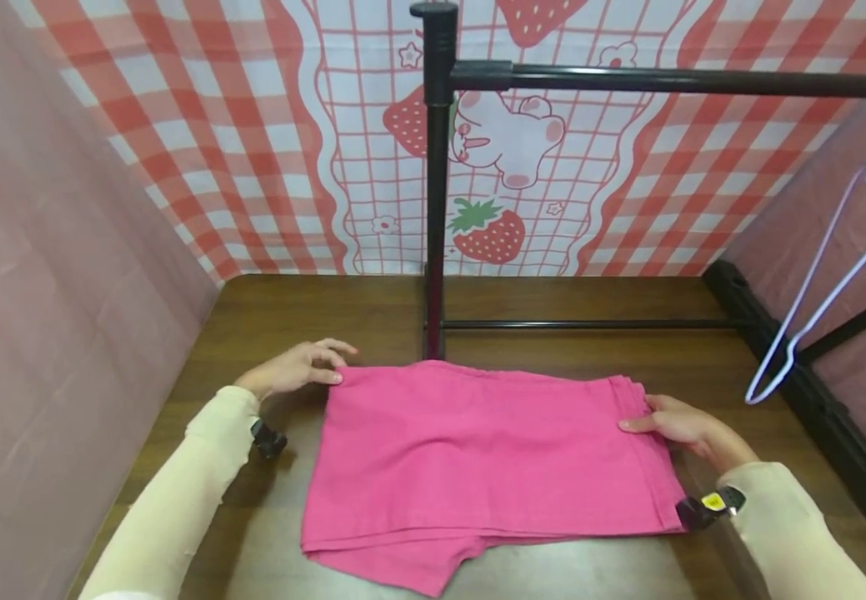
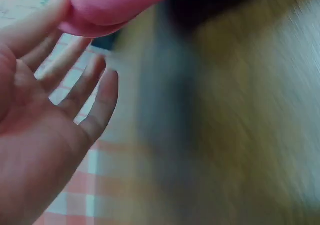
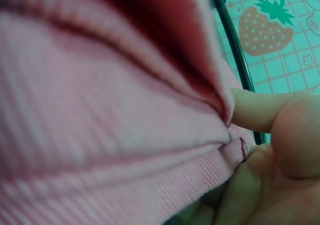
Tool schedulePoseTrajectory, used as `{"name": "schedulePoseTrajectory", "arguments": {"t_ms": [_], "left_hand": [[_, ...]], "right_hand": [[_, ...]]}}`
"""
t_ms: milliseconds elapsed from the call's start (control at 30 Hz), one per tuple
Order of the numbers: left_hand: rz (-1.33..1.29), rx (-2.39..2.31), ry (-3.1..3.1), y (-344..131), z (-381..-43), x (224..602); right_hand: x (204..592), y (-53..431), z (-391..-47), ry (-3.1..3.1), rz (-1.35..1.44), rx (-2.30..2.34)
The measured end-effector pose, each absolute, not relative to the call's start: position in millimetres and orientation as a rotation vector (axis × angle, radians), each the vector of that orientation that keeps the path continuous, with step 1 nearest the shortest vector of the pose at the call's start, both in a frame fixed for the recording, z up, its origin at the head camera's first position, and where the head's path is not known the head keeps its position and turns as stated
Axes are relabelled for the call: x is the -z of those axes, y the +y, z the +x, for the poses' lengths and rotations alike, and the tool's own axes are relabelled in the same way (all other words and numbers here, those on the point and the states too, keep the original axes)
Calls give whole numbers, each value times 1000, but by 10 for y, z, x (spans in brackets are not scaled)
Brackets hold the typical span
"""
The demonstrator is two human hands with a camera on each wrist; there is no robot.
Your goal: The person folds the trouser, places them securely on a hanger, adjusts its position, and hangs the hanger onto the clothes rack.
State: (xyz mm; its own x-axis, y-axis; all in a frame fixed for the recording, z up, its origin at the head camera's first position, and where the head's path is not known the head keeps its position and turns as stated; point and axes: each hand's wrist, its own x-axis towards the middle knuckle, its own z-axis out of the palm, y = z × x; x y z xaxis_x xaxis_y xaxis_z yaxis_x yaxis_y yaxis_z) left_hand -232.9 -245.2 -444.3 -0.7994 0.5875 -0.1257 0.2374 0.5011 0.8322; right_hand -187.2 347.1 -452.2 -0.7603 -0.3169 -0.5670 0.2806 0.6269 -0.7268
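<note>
A pair of folded pink pants (image 1: 470, 458) lies across the table in the head view, a pointed flap sticking out at its lower left. At its upper left corner my left hand (image 1: 293, 368) pinches the cloth between thumb and forefinger. The left wrist view shows the other fingers of the left hand (image 2: 50, 110) spread out beside the pink cloth (image 2: 115, 7). My right hand (image 1: 691, 429) grips the layered right edge, thumb on top. Close up in the right wrist view, stacked layers of the pants (image 3: 110, 110) meet the right hand's thumb (image 3: 265, 110).
A black rack post (image 1: 436, 208) rises just behind the pants, with a top bar (image 1: 665, 81) running right. A lilac hanger (image 1: 826, 292) hangs at the right, near the black rack base (image 1: 808, 400). The brown table (image 1: 312, 308) meets a checked strawberry curtain (image 1: 252, 167).
</note>
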Motion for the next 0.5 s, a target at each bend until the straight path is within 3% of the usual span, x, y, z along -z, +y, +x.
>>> {"name": "schedulePoseTrajectory", "arguments": {"t_ms": [167, 500], "left_hand": [[703, -1339, 2316, -2377, -2323, 4311], [626, -972, 2583, -2222, -2447, 4247]], "right_hand": [[4500, 3507, -1868, 2146, -9, 1126], [4524, 3516, -1872, 2143, 35, 1135]]}}
